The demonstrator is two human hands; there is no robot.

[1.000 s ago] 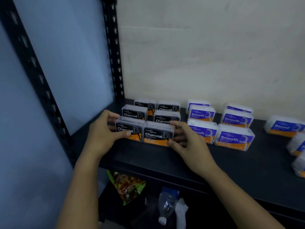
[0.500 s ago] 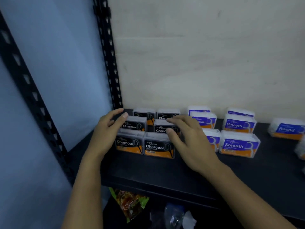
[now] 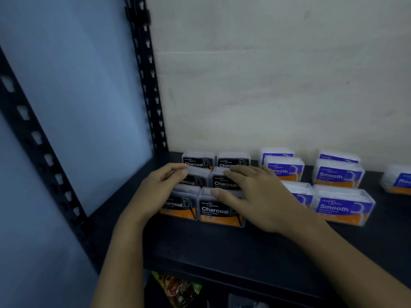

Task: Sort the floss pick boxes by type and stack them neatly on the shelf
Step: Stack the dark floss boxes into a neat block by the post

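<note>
Several black-and-orange Charcoal boxes (image 3: 220,213) stand in three rows of two at the shelf's left end. My left hand (image 3: 160,192) lies over the left column, fingertips on top of the middle-row left box (image 3: 195,180). My right hand (image 3: 255,196) lies over the right column. Its fingers rest on the middle-row right box (image 3: 224,183), and its thumb rests at the top of the front box. Neither box is lifted. Purple Smooth boxes (image 3: 342,207) stand in rows to the right, with my right hand hiding part of one. A Round box (image 3: 398,181) sits at the far right edge.
The black shelf board (image 3: 222,245) has bare surface in front of the boxes. A perforated black upright (image 3: 146,85) stands at the back left corner, another (image 3: 40,147) at the front left. A wall closes the back. A colourful snack bag (image 3: 178,287) lies on the level below.
Both hands have left the sides of the front Charcoal pair and moved back onto the middle row. The camera has moved closer and tilted up.
</note>
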